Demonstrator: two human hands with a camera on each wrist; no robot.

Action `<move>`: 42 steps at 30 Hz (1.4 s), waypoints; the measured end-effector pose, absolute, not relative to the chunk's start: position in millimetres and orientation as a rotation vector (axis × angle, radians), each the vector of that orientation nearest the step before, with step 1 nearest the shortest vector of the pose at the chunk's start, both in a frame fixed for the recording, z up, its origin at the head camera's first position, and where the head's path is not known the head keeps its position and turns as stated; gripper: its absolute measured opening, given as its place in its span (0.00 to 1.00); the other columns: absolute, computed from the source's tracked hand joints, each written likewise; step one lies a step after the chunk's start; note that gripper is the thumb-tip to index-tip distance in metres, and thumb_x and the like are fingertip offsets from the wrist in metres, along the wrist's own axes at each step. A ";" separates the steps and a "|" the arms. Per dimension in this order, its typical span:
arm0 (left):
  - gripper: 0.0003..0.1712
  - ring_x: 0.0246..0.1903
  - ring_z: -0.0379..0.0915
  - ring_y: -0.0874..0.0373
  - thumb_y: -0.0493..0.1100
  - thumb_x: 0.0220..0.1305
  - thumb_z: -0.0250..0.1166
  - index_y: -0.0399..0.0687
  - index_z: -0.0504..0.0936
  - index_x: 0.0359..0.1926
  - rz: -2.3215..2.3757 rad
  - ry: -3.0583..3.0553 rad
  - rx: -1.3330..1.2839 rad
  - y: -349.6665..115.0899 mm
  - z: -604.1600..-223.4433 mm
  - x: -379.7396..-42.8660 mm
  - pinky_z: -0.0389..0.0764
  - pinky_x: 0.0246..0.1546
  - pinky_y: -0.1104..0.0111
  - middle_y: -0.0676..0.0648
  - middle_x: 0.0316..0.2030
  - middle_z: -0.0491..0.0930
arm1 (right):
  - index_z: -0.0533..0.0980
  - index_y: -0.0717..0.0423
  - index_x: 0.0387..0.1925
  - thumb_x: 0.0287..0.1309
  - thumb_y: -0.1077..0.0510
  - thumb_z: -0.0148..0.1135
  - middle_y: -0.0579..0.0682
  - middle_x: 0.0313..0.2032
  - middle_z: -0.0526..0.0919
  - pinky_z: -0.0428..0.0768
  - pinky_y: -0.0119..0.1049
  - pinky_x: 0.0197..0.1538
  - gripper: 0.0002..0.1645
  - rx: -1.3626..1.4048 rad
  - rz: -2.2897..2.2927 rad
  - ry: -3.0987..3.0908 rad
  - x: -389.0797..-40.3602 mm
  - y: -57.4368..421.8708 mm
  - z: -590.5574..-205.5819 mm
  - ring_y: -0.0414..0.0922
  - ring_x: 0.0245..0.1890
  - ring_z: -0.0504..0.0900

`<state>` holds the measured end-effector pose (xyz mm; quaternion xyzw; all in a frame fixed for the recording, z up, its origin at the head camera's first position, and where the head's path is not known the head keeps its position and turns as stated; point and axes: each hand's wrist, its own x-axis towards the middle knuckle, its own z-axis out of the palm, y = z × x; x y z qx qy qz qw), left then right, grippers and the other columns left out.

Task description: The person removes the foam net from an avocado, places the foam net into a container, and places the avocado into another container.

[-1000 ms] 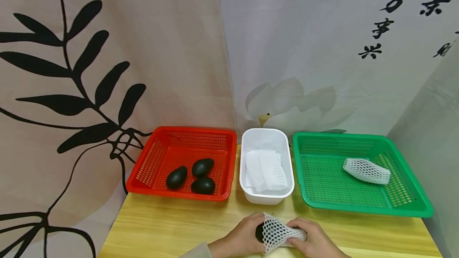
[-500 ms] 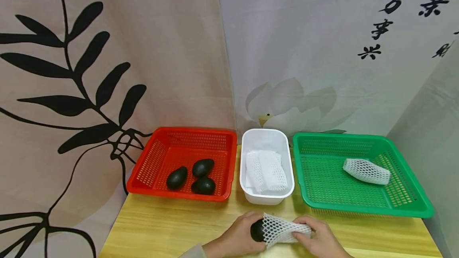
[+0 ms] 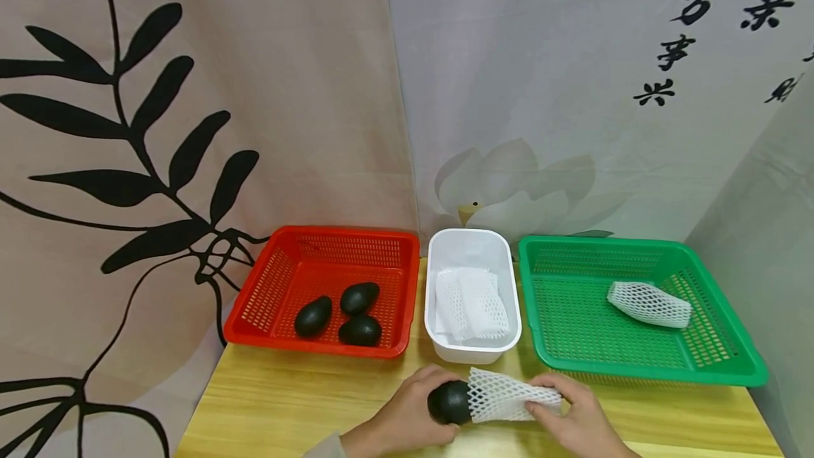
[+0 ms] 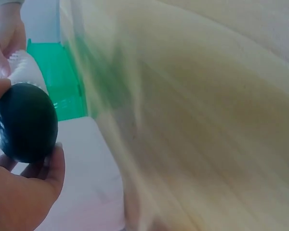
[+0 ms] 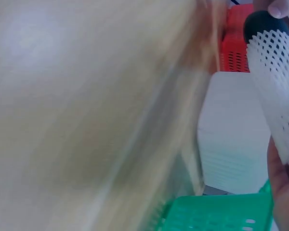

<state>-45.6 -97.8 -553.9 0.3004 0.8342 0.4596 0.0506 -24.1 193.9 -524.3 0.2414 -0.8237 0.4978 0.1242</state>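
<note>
At the front of the table, my left hand grips a dark green avocado between thumb and fingers, as the left wrist view also shows. A white foam net sleeve meets the avocado's right end; the right wrist view shows the sleeve's open rim around that end. Most of the avocado is bare. My right hand pinches the far, narrow end of the sleeve.
Behind stand a red basket with three avocados, a white bin holding foam net sleeves, and a green basket containing one sleeved item. A curtain hangs behind the table.
The left hand has moved left with the avocado, and the right hand has moved right with the sleeve. More of the avocado shows outside the sleeve now.
</note>
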 end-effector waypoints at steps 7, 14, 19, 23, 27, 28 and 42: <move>0.38 0.44 0.71 0.68 0.45 0.37 0.76 0.62 0.74 0.54 1.435 2.600 0.953 -109.4 -540.8 -46.4 0.75 0.46 0.71 0.63 0.47 0.70 | 0.79 0.53 0.40 0.34 0.77 0.72 0.47 0.36 0.83 0.75 0.24 0.40 0.28 0.750 1.515 -2.260 -32.1 199.1 -525.8 0.39 0.34 0.80; 0.39 0.43 0.72 0.65 0.42 0.37 0.76 0.59 0.74 0.55 1.488 2.621 0.962 -121.1 -529.0 -48.0 0.77 0.44 0.69 0.60 0.49 0.71 | 0.79 0.61 0.37 0.23 0.83 0.70 0.53 0.34 0.83 0.75 0.22 0.40 0.31 0.776 1.495 -2.096 -37.1 190.5 -494.3 0.39 0.35 0.80; 0.37 0.42 0.72 0.64 0.41 0.38 0.75 0.60 0.74 0.55 1.515 2.632 0.950 -127.1 -520.1 -50.2 0.77 0.43 0.67 0.59 0.49 0.71 | 0.78 0.67 0.35 0.20 0.85 0.67 0.57 0.32 0.82 0.76 0.23 0.38 0.29 0.798 1.486 -1.973 -43.6 182.9 -466.2 0.40 0.35 0.80; 0.38 0.42 0.73 0.63 0.40 0.36 0.75 0.60 0.74 0.54 1.545 2.652 0.950 -131.4 -514.8 -55.0 0.77 0.43 0.66 0.60 0.49 0.72 | 0.79 0.67 0.34 0.22 0.84 0.67 0.57 0.32 0.82 0.77 0.23 0.33 0.27 0.731 1.469 -1.960 -50.5 179.6 -454.6 0.39 0.33 0.80; 0.38 0.44 0.72 0.63 0.40 0.36 0.75 0.60 0.75 0.54 1.561 2.680 0.950 -135.7 -509.6 -60.4 0.77 0.44 0.65 0.59 0.50 0.72 | 0.78 0.69 0.33 0.23 0.85 0.67 0.59 0.32 0.82 0.77 0.23 0.32 0.26 0.713 1.470 -1.918 -59.5 174.6 -449.2 0.39 0.33 0.80; 0.38 0.45 0.72 0.63 0.40 0.36 0.75 0.60 0.75 0.54 1.563 2.685 0.946 -136.7 -508.3 -61.7 0.77 0.44 0.65 0.60 0.50 0.72 | 0.78 0.70 0.33 0.23 0.84 0.66 0.59 0.32 0.82 0.77 0.23 0.32 0.25 0.715 1.462 -1.901 -62.1 173.1 -448.3 0.39 0.33 0.80; 0.37 0.45 0.72 0.62 0.40 0.37 0.76 0.59 0.75 0.54 1.598 2.773 0.901 -156.1 -498.8 -72.5 0.77 0.44 0.62 0.59 0.50 0.72 | 0.78 0.73 0.25 0.41 0.72 0.66 0.64 0.29 0.80 0.77 0.25 0.36 0.07 0.720 1.196 -1.647 -100.0 145.0 -446.9 0.50 0.29 0.79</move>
